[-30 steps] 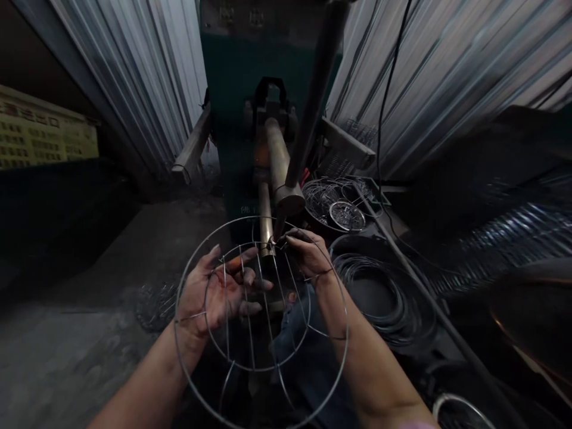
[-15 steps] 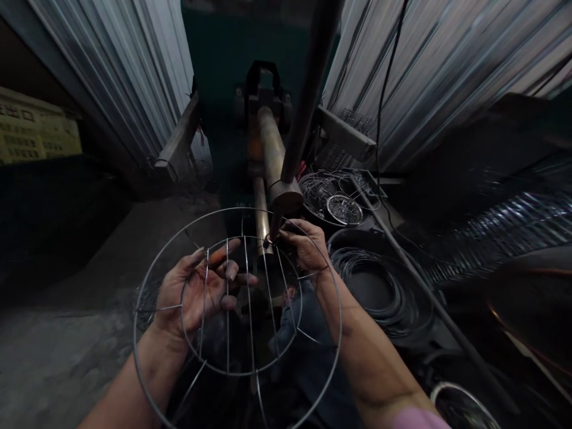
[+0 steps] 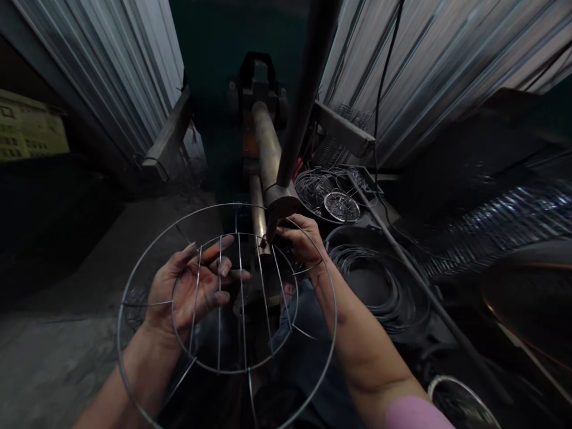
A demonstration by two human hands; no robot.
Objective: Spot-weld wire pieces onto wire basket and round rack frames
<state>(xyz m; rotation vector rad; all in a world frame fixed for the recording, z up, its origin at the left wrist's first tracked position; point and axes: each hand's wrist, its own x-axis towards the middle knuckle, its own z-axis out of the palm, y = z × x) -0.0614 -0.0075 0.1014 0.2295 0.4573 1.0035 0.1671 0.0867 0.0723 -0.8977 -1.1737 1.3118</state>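
Over the loosely spread left hand (image 3: 183,289), the wire rack (image 3: 242,304) showed two thin grey rings and straight bars. What the right hand (image 3: 301,245) gripped, I couldn't tell.

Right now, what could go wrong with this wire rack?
Pinch: the right hand's fingers are close to the metal tip by the brass-coloured post, so they could get caught.
Slip: the left hand is spread open, not clenched around the rack, so it might tilt.
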